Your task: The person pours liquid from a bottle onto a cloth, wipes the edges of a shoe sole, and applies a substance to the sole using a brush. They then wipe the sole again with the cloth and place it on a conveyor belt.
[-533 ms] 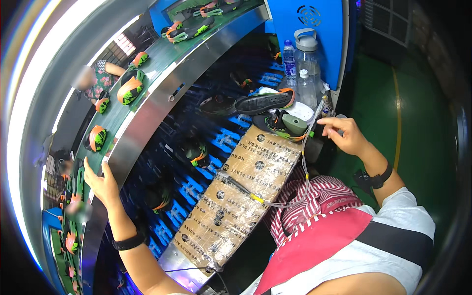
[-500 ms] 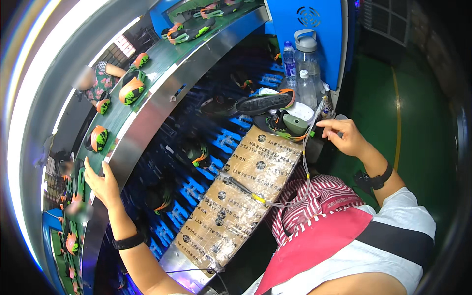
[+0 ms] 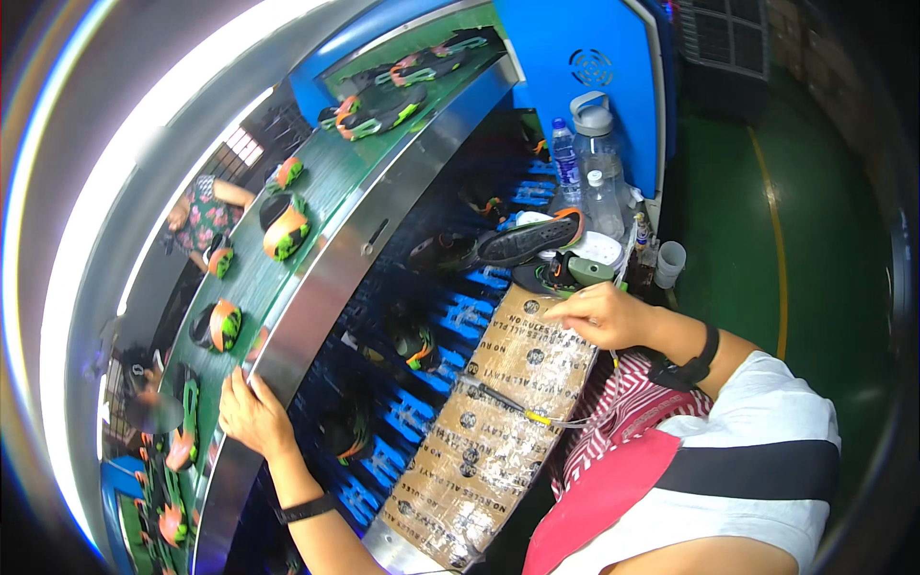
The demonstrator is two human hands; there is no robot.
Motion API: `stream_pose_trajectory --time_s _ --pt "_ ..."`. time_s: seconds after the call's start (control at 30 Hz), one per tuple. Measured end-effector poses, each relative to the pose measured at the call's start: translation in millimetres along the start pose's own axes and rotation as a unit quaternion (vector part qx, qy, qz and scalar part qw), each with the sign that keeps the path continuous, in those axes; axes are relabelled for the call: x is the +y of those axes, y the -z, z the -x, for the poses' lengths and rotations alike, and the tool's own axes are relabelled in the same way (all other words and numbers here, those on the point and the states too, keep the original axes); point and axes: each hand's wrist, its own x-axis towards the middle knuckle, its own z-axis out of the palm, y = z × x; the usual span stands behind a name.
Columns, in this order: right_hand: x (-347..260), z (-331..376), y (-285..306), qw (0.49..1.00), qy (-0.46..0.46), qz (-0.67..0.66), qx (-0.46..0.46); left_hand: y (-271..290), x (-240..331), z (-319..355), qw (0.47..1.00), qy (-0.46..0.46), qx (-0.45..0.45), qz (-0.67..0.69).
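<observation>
My left hand [image 3: 254, 414] is at the metal edge of the conveyor [image 3: 316, 273], its fingers apart and holding nothing visible. Just beyond it on the green belt stands an orange, green and black shoe upper [image 3: 218, 326]. My right hand [image 3: 604, 316] hovers over the far end of a slanted board [image 3: 508, 422] covered in printed brown tape. Its fingers are loosely stretched leftward, with nothing visible in them. On the board lies a dark pen-shaped tool [image 3: 494, 393] with a yellow collar and a thin clear tube. Past the board rest a black sole [image 3: 530, 240] and a dark shoe with a green block [image 3: 589, 271].
More shoe uppers [image 3: 286, 228] sit along the belt. Blue slotted racks [image 3: 470, 311] with dark shoes lie below. Bottles [image 3: 602, 206] and a white cup [image 3: 670, 264] stand at the back right. Beyond the conveyor is another person [image 3: 206, 216].
My right hand has moved left, from beside the far shoe to over the board. My left hand has come nearer, down to the conveyor's metal edge. The view has shifted.
</observation>
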Motion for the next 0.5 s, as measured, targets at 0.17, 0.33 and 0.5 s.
stream_pose_trajectory --time_s 0.17,0.33,0.5 --pt "4 -22 -18 0.999 0.04 -0.025 0.002 0 2 -3 0.999 0.002 -0.021 0.026" --pt "10 -41 -39 0.992 0.085 -0.087 -0.033 6 -3 -3 0.998 0.005 -0.042 0.041" --pt "32 -58 -42 0.986 0.073 -0.134 -0.062 11 24 -40 0.989 0.105 -0.026 0.097"
